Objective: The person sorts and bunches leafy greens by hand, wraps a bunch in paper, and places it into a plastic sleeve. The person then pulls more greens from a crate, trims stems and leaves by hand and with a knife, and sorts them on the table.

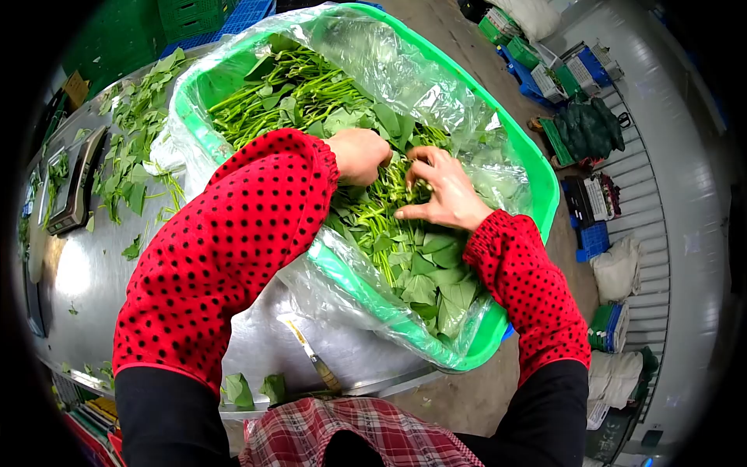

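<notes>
- Two bare hands over the green tub [546, 183], near each other but not clasped.
- Left hand [359, 156]: back up, fingers curled down into the stems; fingertips hidden, can't tell if it grips any.
- Right hand [445, 191]: fingers bent, thumb spread away from them, open around stem ends, touching the greens.
- Leafy greens [420, 268]: inside the tub, stems bunched at its far-left part, broad leaves at its near-right end.
- Clear plastic liner [389, 58]: inside the tub, draped over its rim at the near side.
- Tub sits on the metal bench [101, 300], near-right corner out past the bench edge.
- Knife [313, 354]: on the bench, near side of the tub, handle toward the person.
- Loose sprigs [128, 167]: scattered left of the tub.
- Scale [76, 180]: farther left of the tub, past the sprigs, some greens on it.
- Few cut leaves [239, 391]: bench edge, near side of the tub, left of the knife.
- Green crates [187, 17]: beyond the tub, far left.
- Dark green sack [589, 128]: right of the tub, well apart, among crates and bags.
- Red dotted sleeves [233, 226] on both forearms, left one crossing the tub's near-left rim.
</notes>
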`<state>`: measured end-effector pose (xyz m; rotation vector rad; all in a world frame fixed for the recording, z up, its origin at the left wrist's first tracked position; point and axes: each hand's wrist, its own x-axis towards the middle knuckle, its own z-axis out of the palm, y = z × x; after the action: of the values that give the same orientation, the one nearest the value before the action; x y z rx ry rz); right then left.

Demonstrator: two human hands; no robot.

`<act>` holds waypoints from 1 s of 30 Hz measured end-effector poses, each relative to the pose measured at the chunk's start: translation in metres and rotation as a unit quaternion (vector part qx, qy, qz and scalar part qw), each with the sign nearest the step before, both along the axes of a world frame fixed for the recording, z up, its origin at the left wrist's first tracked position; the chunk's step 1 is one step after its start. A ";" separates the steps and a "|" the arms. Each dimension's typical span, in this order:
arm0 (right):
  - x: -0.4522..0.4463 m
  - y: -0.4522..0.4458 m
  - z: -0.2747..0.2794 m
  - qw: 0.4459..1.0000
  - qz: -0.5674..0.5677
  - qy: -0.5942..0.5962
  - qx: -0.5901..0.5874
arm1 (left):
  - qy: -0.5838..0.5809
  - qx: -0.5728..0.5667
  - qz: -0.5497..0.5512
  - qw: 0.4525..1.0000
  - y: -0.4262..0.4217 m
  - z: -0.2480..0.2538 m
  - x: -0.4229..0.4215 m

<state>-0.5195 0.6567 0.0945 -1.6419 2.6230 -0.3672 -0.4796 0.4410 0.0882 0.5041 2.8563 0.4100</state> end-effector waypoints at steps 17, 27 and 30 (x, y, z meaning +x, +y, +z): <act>-0.007 0.013 0.025 0.992 0.082 -0.039 -0.086 | 0.022 0.021 -0.008 1.000 -0.003 -0.004 0.001; 0.040 -0.030 -0.011 0.992 -0.040 0.067 0.099 | 0.013 0.014 0.002 1.000 -0.001 0.009 0.006; 0.042 -0.032 -0.026 0.994 -0.027 0.104 0.029 | 0.027 0.018 -0.006 0.999 -0.002 0.003 0.001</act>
<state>-0.4772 0.6252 0.0688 -1.6790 2.7990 -0.1252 -0.4783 0.4390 0.0908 0.5459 2.9009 0.4536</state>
